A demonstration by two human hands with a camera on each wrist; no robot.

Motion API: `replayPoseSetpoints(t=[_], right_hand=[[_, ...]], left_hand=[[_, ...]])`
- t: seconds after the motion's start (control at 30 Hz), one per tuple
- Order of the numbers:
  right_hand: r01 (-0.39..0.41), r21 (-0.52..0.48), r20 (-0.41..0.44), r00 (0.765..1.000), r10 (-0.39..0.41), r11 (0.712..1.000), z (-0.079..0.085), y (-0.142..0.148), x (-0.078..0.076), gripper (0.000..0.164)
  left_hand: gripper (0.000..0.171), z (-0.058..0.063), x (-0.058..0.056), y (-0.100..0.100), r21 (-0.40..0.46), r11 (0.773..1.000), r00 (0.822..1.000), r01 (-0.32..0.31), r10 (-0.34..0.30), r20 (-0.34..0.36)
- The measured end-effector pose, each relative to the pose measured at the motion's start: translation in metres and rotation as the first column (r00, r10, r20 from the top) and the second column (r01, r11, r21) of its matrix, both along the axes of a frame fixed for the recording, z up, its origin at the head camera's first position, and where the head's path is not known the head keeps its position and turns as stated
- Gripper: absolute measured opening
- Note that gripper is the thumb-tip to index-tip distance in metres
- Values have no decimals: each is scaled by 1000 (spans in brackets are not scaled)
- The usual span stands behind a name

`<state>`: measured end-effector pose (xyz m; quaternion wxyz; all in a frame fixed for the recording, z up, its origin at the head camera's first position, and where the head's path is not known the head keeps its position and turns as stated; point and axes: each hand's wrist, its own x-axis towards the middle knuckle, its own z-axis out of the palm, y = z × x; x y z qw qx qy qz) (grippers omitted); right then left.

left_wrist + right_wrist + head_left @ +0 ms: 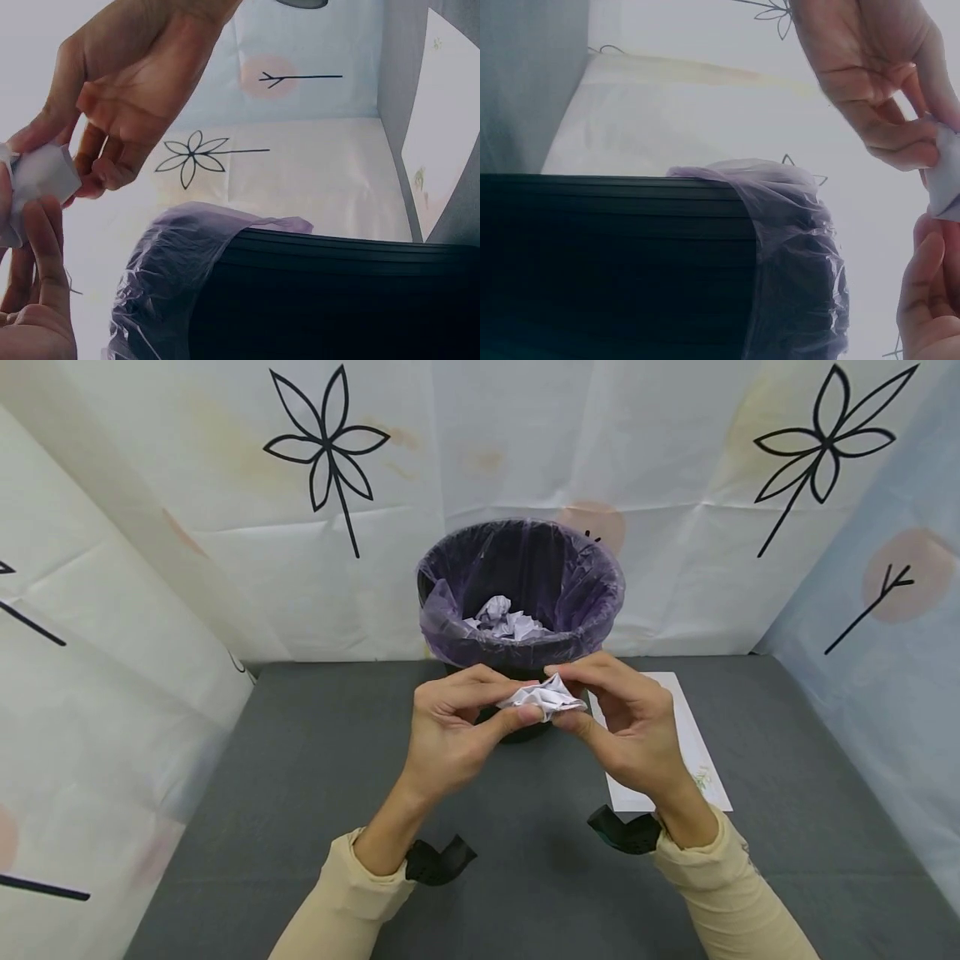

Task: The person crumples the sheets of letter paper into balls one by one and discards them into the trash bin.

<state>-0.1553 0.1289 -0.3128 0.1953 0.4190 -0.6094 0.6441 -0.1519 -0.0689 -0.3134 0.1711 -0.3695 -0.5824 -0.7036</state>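
Note:
A crumpled piece of white paper is pinched between both hands in front of the bin. My left hand grips its left side between thumb and fingers, and my right hand pinches its right end the same way. Behind them stands a dark trash bin lined with a thin purple plastic bag. Several crumpled paper pieces lie inside the bin. In the right wrist view the held paper shows at the right edge, partly cut off.
A white sheet of paper with a small printed plant lies flat on the grey table, right of the bin and partly behind the right hand. White cloth walls with plant drawings enclose the table at the back and sides.

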Motion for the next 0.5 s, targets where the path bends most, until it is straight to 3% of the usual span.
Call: replayPoseSetpoints(t=[0.1, 0.2, 0.33, 0.5], right_hand=[[4, -11, 11, 1000, -4, 1000, -1, 0, 1, 49], [22, -32, 0, 1000, -22, 999, -2, -1, 1, 46], [16, -59, -62, 998, -20, 998, -3, -2, -2, 36], [-50, -79, -123, 992, 40, 996, -3, -3, -5, 22]], left_hand=[[36, -2, -1, -1, 5, 1000, 998, 2, -2, 60], [34, -3, -2, -1, 6, 1000, 995, 2, -3, 98], [22, -3, -3, -1, -8, 1000, 994, 18, -17, 106], [25, -2, -3, -2, -14, 998, 991, 58, -56, 119]])
